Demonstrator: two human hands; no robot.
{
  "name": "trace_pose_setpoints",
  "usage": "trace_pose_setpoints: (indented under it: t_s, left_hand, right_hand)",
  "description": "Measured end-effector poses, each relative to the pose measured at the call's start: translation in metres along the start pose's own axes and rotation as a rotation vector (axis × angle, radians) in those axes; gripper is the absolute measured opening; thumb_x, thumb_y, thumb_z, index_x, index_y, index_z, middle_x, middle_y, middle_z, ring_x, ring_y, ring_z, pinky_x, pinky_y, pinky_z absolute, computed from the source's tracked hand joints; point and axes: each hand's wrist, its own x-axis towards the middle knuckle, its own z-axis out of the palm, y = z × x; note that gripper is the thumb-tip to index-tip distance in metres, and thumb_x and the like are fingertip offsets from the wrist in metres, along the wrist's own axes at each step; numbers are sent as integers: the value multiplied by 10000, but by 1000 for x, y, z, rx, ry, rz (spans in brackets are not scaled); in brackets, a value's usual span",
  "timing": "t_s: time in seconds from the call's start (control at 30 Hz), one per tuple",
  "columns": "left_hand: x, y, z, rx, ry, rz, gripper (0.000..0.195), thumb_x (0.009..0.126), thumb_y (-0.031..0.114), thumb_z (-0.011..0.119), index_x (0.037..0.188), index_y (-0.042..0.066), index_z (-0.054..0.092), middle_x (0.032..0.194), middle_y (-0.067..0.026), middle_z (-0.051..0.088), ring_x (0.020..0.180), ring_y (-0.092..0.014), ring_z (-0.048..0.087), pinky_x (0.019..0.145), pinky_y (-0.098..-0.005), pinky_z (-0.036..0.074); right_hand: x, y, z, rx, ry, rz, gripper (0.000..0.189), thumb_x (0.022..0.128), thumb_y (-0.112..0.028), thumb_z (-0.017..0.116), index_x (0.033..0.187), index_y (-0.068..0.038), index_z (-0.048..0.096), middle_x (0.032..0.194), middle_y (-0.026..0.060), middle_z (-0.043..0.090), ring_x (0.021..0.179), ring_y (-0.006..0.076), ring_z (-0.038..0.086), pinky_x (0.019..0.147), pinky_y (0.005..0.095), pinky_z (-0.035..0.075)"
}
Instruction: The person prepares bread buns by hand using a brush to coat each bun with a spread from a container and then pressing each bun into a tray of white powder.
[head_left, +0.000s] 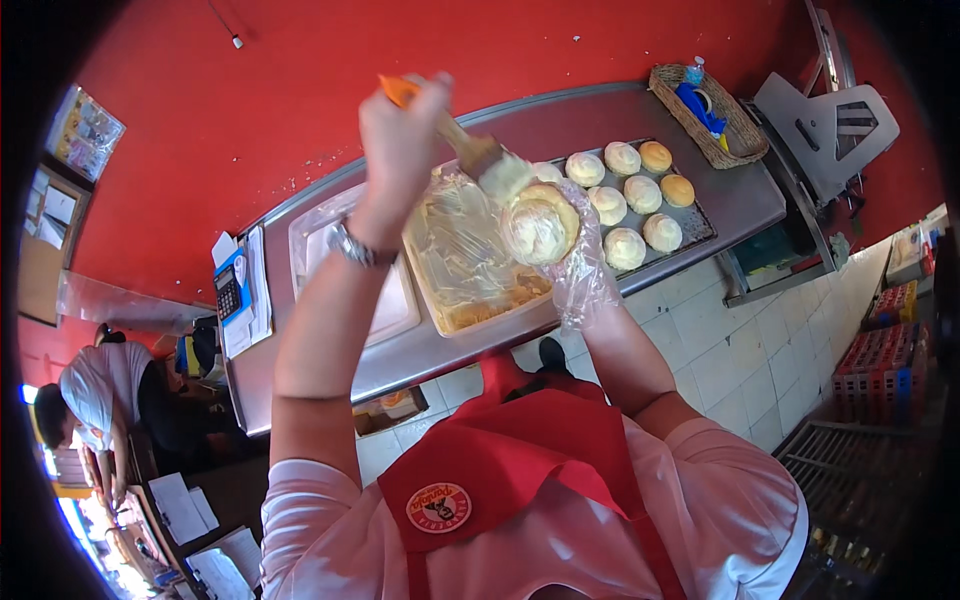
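Note:
My left hand (405, 142), bare with a metal wristwatch, grips a wooden-handled brush (465, 146) with an orange end. White cream coats its bristles, which are beside the upper edge of a round bun (540, 223) topped with pale cream. My right hand (577, 247), in a clear plastic glove, holds this bun above the right side of a plastic tub (480, 326) smeared with cream. To the right, a dark baking tray (694, 232) carries several cream-topped buns (643, 193) and two plain golden ones (677, 190).
A white plastic container (390, 319) adjoins the tub on the metal table (465, 352). Papers and a calculator (227, 294) lie left; a wicker basket (739, 146) stands at the back right. Another person (112, 382) bends over at far left. Red crates (877, 375) stand at far right.

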Motion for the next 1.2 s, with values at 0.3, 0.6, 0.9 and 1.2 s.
trace_pose_setpoints:
  t_s: [0.3,0.6,0.9,1.2]
  left_hand:
    - [-90,-3,14,-135,-292,175,108,814,56,571,706,67,571,585,11,507,518,-115,520,485,-257,449]
    - [-72,-91,3,-786,405,-716,355,875,414,636,717,124,505,553,31,426,402,-47,340,367,-168,259]
    - [-56,-62,-39,137,295,114,282,887,245,638,690,62,554,661,0,581,488,-84,472,414,-246,344]
    - [-107,-6,-5,417,-450,748,245,795,127,672,598,82,535,595,-35,491,504,-178,508,473,-283,444]
  right_hand:
    - [6,-9,-11,-401,15,-108,338,924,-279,449,1094,-14,571,1018,136,625,904,241,641,772,375,562]
    - [23,21,0,54,-99,-98,329,940,-299,435,1105,-40,554,1003,140,626,914,259,641,789,408,563]
    - [37,22,-12,158,50,-52,324,956,-316,424,1099,-67,573,1006,118,642,949,257,632,851,420,539]
    - [31,21,-9,7,74,-24,498,927,-504,428,1126,-75,583,1079,114,632,990,255,619,852,408,532]
